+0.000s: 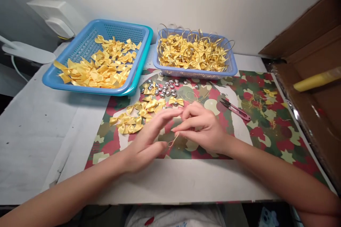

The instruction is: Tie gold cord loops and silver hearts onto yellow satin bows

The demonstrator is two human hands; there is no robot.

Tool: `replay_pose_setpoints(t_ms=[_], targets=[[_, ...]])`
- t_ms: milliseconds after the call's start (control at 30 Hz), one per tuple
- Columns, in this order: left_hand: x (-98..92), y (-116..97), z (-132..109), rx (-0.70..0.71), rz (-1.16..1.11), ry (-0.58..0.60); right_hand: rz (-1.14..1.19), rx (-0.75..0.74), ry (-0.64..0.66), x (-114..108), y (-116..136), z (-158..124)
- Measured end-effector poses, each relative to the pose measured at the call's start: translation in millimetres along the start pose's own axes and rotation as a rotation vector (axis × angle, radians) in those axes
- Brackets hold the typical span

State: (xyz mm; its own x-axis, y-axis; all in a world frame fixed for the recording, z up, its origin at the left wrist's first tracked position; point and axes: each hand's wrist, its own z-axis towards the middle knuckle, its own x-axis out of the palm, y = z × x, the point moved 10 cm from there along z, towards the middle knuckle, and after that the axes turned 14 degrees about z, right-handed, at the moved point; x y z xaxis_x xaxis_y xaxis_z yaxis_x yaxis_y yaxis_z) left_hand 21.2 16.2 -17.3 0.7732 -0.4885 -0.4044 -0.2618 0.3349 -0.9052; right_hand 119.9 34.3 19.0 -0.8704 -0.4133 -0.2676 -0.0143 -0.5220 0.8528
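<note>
My right hand (pixel 202 124) is closed in a pinch on a thin gold cord (pixel 173 141), whose small loop hangs below the fingertips. My left hand (pixel 149 140) has its fingers stretched out and its thumb apart. Its fingertips meet those of my right hand, and the thumb tip is beside the cord loop. Just beyond the hands, a yellow ribbon bow (pixel 176 102) lies with a silver bell on it. More yellow bows (pixel 130 122) lie loose to the left, with several silver bells (pixel 167 90) behind them.
Pink thread snips (pixel 236 110) lie right of my hands on the patterned sheet (pixel 255 142). Cord scraps (pixel 262 108) are farther right. A blue basket (pixel 48 78) of bows stands back left; a lavender basket (pixel 195 74) holds bows with cord loops. A cardboard box (pixel 301 53) borders the right.
</note>
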Motion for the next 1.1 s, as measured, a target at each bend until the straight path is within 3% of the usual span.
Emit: replay_pose_setpoints(t_ms=[100,200,400,533,767,967,1100], targets=[[22.1,-5.0,31.4,0.006,-0.121,0.110,0.079,0.089,-0.192,-24.4,-3.4,-6.6],[36.0,-1.8,57.7,-0.063,-0.224,0.133,0.173,0.201,-0.359,-47.9,-15.9,-21.3],[51.4,26.8,70.5,-0.200,-0.416,0.119,0.361,0.399,-0.556,-71.2,-51.3,-50.6],[54.5,40.1,64.8,-0.250,-0.506,0.095,0.386,0.416,-0.587,-73.0,-60.7,-56.0],[61.0,44.8,58.0,-0.339,-0.699,0.124,0.269,0.400,-0.608,-76.8,-62.4,-62.9],[57.0,45.3,61.8,-0.420,-0.942,0.041,0.039,0.290,-0.556,-75.1,-45.9,-58.2],[50.3,53.3,64.9,-0.432,-0.861,-0.039,-0.156,0.138,-0.452,-63.5,-25.8,-49.1]])
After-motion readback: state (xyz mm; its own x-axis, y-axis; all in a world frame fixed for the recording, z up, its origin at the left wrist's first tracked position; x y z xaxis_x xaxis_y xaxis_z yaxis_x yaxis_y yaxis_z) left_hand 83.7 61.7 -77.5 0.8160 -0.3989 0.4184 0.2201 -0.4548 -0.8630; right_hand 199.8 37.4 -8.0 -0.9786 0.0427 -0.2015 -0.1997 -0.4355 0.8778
